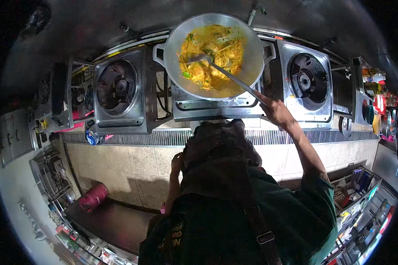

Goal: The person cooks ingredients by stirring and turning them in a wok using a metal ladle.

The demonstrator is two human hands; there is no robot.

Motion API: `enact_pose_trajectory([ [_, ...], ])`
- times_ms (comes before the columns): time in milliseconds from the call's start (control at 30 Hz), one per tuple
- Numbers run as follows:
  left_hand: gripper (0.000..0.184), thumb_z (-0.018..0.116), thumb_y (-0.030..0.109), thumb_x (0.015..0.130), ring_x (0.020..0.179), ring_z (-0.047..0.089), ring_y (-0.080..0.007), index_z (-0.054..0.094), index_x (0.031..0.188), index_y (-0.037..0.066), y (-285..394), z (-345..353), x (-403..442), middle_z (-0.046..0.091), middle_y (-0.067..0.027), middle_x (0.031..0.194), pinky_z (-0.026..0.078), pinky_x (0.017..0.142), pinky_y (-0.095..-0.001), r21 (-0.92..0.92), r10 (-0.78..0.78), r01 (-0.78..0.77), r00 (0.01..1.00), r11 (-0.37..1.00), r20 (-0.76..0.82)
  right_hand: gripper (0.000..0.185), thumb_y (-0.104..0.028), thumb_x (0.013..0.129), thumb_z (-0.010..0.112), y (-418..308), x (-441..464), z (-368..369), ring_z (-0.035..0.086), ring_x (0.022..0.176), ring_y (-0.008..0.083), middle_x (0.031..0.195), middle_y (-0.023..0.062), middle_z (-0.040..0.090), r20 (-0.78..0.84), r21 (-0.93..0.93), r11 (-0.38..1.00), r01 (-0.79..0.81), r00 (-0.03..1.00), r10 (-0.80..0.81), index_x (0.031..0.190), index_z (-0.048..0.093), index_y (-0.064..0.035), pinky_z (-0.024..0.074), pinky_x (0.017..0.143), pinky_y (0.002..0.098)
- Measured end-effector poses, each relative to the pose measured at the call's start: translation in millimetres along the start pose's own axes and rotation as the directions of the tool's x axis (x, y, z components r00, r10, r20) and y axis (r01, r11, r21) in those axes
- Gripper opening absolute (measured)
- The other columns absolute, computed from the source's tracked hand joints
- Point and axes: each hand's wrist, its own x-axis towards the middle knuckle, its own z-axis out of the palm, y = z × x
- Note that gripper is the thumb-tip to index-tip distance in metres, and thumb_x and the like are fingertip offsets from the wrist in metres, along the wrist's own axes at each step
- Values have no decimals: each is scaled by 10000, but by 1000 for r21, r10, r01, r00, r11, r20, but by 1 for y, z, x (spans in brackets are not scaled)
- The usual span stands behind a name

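A large metal wok (172, 73) with two side handles sits on the middle burner. Inside it lies a yellow-orange, saucy food (227, 55) with chunks, thin strips and bits of green leaf. My right hand (278, 112) is closed around the handle end of a long metal spatula (236, 79). The spatula slants down to the left, and its head rests in the food near the wok's centre. Down beside my dark apron hangs my left hand (177, 163), away from the stove. Its fingers are small and shadowed, so their pose is unclear.
Burners stand on both sides of the wok, a left burner (119, 86) and a right burner (308, 79). A floor grate (163, 138) runs along the stove front. Behind me are a dark bench (115, 223) with a pink cylinder (94, 197) and a crowded shelf (353, 194). Bottles and packets line the far right.
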Motion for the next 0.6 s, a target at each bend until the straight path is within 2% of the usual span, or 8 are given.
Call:
enact_pose_trajectory([
  [33,344,563,268,877,825,607,-136,591,1149,59,5,0,-2,665,-84,916,490,705,-272,52,29,-27,999,998,-36,479,-135,900,452,4,-19,2,632,757,389,1046,240,582,4,-2,1000,-1,1000,1,1370,384,-195,494,566,433],
  [67,344,576,273,879,815,605,-132,592,1147,58,-31,-2,14,665,-72,924,489,701,-271,38,306,-307,952,951,23,495,-134,899,450,9,-38,7,632,738,389,1064,228,588,92,109,974,-201,977,191,1382,366,-204,482,546,419],
  [100,344,576,273,879,815,605,-132,592,1147,58,-50,-2,31,665,-72,924,489,701,-271,33,308,-308,951,951,27,512,-134,897,447,8,-52,10,633,718,389,1083,215,593,198,198,896,-398,911,361,1393,349,-213,470,527,405],
  [167,335,580,273,882,802,602,-122,597,1140,61,-73,-1,46,663,-58,922,486,695,-265,-357,70,-32,993,933,95,527,-136,891,452,-28,-51,-26,649,674,347,1125,183,597,257,129,882,-453,875,411,1400,341,-216,475,505,377],
  [233,319,579,279,885,791,607,-122,612,1121,66,-45,-5,38,669,-66,913,489,679,-266,-387,30,21,992,922,126,522,-121,890,454,-19,-99,-9,635,592,246,1113,177,607,274,-30,899,-438,861,429,1396,357,-204,458,462,341],
  [267,319,581,282,882,786,613,-129,611,1125,77,-41,-7,38,672,-76,908,490,670,-272,-268,17,12,995,963,103,501,-110,900,456,-61,-67,-42,539,480,139,1080,168,626,279,81,821,-565,803,526,1388,376,-194,408,397,299],
  [500,341,595,321,862,757,633,-178,610,1141,126,-46,-16,66,677,-107,912,497,673,-303,14,-129,128,986,992,103,480,-100,891,502,-75,-115,-30,523,400,162,973,127,671,218,-94,852,-516,824,523,1354,428,-199,390,357,306],
  [600,308,540,288,903,721,617,-145,582,1153,112,-54,-22,70,669,-77,875,480,592,-303,-64,93,-86,988,994,122,507,-108,887,510,-83,-114,-15,548,423,201,903,115,680,243,-165,826,-540,789,564,1361,407,-254,418,375,334],
])
